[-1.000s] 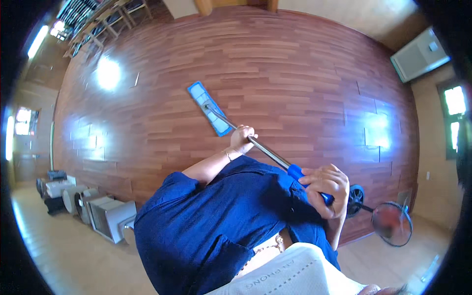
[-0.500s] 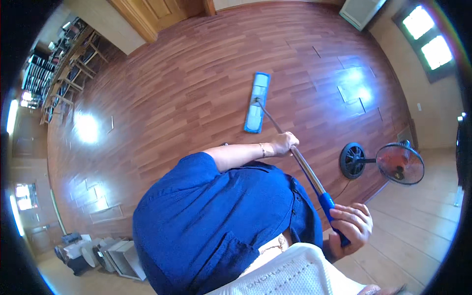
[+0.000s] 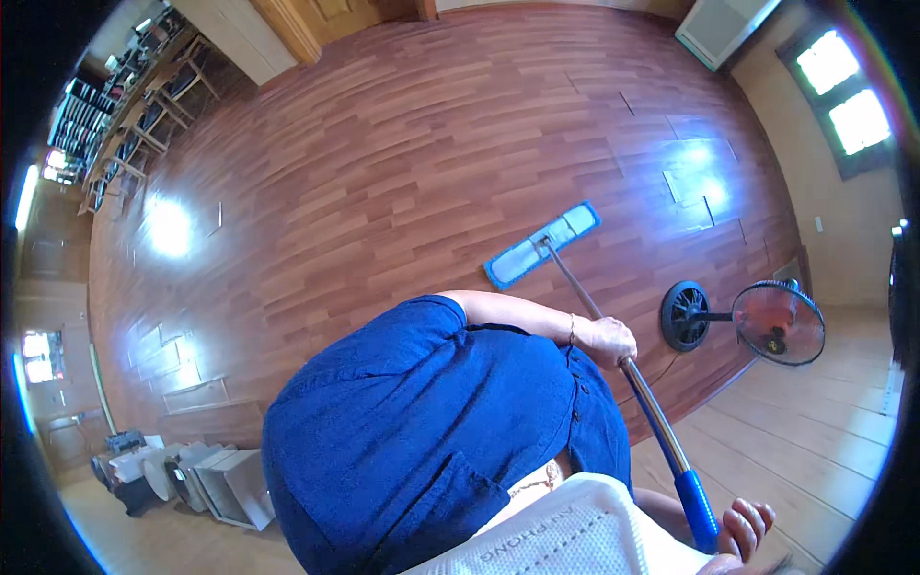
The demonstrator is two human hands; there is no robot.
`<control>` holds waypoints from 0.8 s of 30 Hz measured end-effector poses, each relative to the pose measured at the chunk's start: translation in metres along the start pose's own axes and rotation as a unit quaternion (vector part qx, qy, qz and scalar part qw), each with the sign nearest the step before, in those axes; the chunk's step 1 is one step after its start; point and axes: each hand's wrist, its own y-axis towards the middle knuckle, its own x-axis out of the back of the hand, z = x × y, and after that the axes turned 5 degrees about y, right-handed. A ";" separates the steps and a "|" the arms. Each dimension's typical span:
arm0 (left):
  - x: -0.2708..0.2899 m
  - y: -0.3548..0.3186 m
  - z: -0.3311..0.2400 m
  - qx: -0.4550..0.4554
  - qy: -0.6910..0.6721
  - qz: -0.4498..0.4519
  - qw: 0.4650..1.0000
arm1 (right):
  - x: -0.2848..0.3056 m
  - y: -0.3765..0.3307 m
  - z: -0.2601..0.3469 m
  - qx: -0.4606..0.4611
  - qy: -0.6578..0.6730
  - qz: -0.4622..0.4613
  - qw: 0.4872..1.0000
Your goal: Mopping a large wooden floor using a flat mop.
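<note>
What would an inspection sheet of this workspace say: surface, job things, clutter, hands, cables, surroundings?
Surface: reddish-brown plank floor with bright glare patches; paler floor at right.
Job's things: flat mop head with blue edging lies on the planks, joined to a metal pole with a blue grip.
Clutter: fan with round black base at right; whitish boxy items at lower left.
Left hand: closed around the pole.
Right hand: beside the blue grip's end; hold unclear.
Cables: thin dark line near the fan base, probably a cord.
Surroundings: wooden door ahead, window at right, chairs at upper left.
</note>
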 end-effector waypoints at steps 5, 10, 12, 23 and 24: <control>0.014 -0.049 0.000 0.022 0.027 -0.036 0.999 | -0.035 0.041 0.001 0.074 0.116 -0.080 0.987; 0.029 -0.127 0.023 0.156 0.064 -0.084 0.982 | -0.082 0.045 0.002 0.032 0.284 -0.041 0.957; 0.037 -0.163 0.033 0.212 0.063 -0.111 0.969 | -0.121 0.071 0.016 0.049 0.316 -0.067 0.945; 0.006 -0.399 0.122 0.342 0.122 -0.313 0.878 | -0.306 0.154 0.104 0.002 0.647 0.031 0.762; 0.009 -0.419 0.125 0.349 0.116 -0.328 0.870 | -0.319 0.154 0.116 -0.013 0.654 0.056 0.754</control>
